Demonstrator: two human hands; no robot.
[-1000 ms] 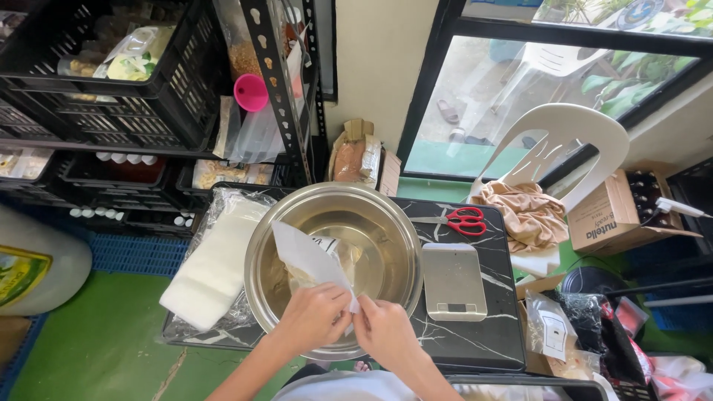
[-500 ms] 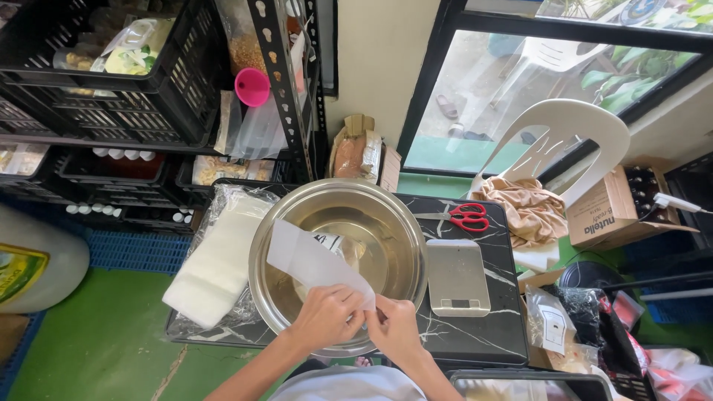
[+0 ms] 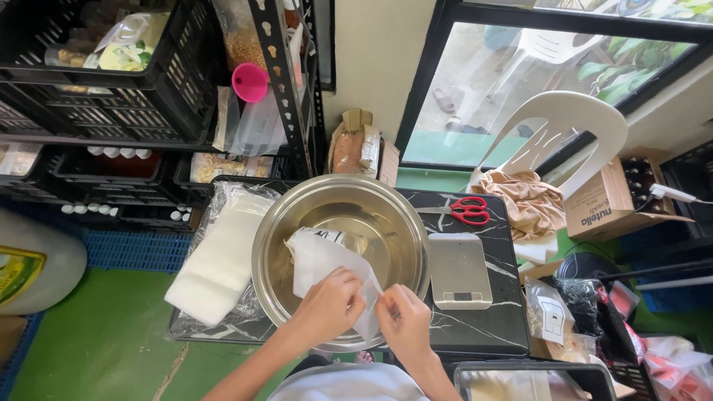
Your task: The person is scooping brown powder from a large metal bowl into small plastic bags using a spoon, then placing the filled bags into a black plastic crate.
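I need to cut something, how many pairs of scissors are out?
1: red-handled scissors lie on the black marble tabletop, beyond the kitchen scale. Others may be hidden.

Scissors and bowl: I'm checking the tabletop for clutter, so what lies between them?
In the head view, only bare black marble tabletop lies between the red scissors and the steel bowl; the scale sits nearer the person, below the scissors.

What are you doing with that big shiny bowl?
A person holds a white plastic pouch over a big steel bowl. The left hand grips the pouch's lower edge, and the right hand pinches its corner. The bowl sits on a dark marble-patterned table, with a stack of white bags to its left and a small scale and red scissors to its right.
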